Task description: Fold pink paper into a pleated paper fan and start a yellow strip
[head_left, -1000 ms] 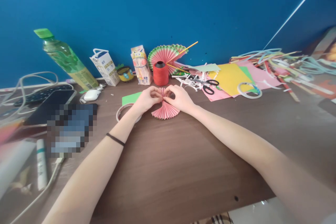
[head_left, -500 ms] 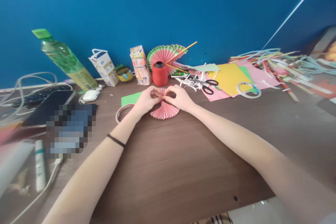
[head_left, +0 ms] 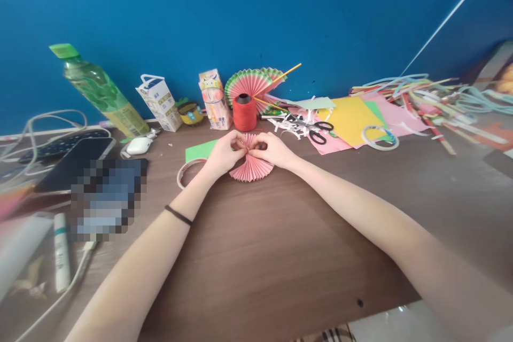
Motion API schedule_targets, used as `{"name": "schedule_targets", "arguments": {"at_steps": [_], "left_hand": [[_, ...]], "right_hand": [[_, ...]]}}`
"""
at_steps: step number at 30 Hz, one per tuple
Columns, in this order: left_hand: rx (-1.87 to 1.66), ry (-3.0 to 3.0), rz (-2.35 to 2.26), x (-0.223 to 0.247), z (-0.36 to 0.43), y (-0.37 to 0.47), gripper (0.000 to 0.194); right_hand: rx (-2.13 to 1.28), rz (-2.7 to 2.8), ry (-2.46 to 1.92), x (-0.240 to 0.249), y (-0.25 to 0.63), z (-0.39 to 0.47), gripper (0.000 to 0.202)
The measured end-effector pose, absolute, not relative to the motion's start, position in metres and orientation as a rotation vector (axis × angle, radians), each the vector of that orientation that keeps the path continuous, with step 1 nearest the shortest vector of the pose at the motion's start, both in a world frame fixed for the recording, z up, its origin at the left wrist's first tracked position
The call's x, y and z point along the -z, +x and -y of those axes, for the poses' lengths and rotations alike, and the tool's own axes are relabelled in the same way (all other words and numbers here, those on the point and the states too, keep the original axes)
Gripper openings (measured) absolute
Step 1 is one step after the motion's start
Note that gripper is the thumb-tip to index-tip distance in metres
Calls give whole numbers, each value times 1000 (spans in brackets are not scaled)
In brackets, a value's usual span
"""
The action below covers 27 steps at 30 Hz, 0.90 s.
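Note:
A pleated pink paper fan (head_left: 252,169) lies on the table, pinched at its middle and spread out both above and below the pinch. My left hand (head_left: 227,150) is closed on its centre from the left, thumb against fingertips. From the right, my right hand (head_left: 276,150) pinches the same narrow waist. The fingertips hide the exact centre of the folds. Just behind the hands stands a spool of red thread (head_left: 244,113). A roll of tape (head_left: 185,172) and a green paper sheet (head_left: 200,150) lie beside my left wrist.
Behind are a pink-and-green fan (head_left: 244,84), cartons (head_left: 162,107) and a leaning bottle (head_left: 96,83). Scissors (head_left: 318,132), paper scraps, coloured sheets (head_left: 347,120) and another tape roll (head_left: 380,144) lie to the right. At left are phones (head_left: 116,197), cables and a marker (head_left: 61,254).
Both hands stay on the pink fan's centre. Only a very slight shift of the fingers shows; nothing is let go or picked up.

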<state>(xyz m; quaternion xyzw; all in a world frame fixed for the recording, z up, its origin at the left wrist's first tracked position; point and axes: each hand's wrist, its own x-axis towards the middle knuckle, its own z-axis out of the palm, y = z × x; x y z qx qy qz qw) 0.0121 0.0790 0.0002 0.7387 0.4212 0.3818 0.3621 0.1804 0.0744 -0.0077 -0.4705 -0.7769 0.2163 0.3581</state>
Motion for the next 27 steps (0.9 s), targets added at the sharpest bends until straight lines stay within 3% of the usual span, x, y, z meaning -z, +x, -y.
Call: {"name": "schedule_targets", "arguments": {"at_steps": [10,20,27], "left_hand": [[-968,1912,-1131,-3,-77,13,12],[-937,2037,-1123,-2,-77,12,26],[-909,2029,-1159,-5,-75,13,14]], "right_hand": [[-603,1935,-1165,8,179,-74,7],[-722,1823,-1148,10,178,-74,9],[-730,1823,-1154,10,178,-75,21]]}}
